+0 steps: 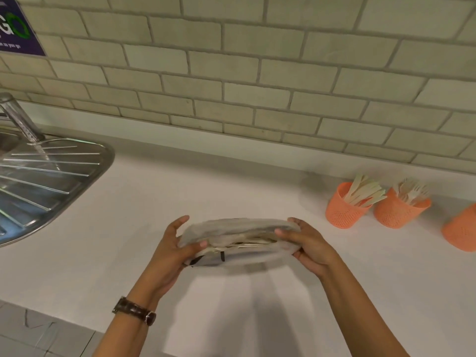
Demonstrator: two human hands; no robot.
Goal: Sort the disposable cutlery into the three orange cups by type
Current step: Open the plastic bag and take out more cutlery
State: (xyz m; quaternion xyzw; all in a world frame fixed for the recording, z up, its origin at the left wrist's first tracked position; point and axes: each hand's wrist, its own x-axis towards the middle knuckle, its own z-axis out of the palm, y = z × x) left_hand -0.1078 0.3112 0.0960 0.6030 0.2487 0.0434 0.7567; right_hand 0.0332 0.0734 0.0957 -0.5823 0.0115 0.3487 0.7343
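**Status: Cutlery Bag Held in Both Hands**

Reference landmark: the translucent, flat plastic bag [239, 233], held level over the white countertop [154, 191], which carries the bag's shadow directly beneath.

1. Left hand [177, 243]: grips the left end of the bag. The thumb lies curled on the near face and the fingers wrap round the far side. A brown-strapped wristwatch [135, 311] sits on this wrist, below and left of the bag.
2. Right hand [306, 243]: grips the right end of the bag, with the thumb pressed on the near face and the fingers curled underneath.
3. Contents: pale wooden disposable cutlery [247, 244] lies lengthwise inside the bag. Individual types cannot be told through the plastic.
4. Perforated orange plastic cups, all to the right of the bag and standing on the countertop:
   - Nearest cup [343, 211]: holds flat, knife-like wooden pieces [363, 191].
   - Middle cup [399, 212]: just beyond the first and holds wooden forks [412, 191].
   - Farthest cup [461, 230]: cut by the frame edge, so its contents cannot be told.
5. Stainless steel ribbed sink drainboard [38, 181]: well to the left of the bag, with a chrome tap [20, 119] behind the drainboard.
6. Pale grey brick-tile wall [231, 73]: behind the bag.
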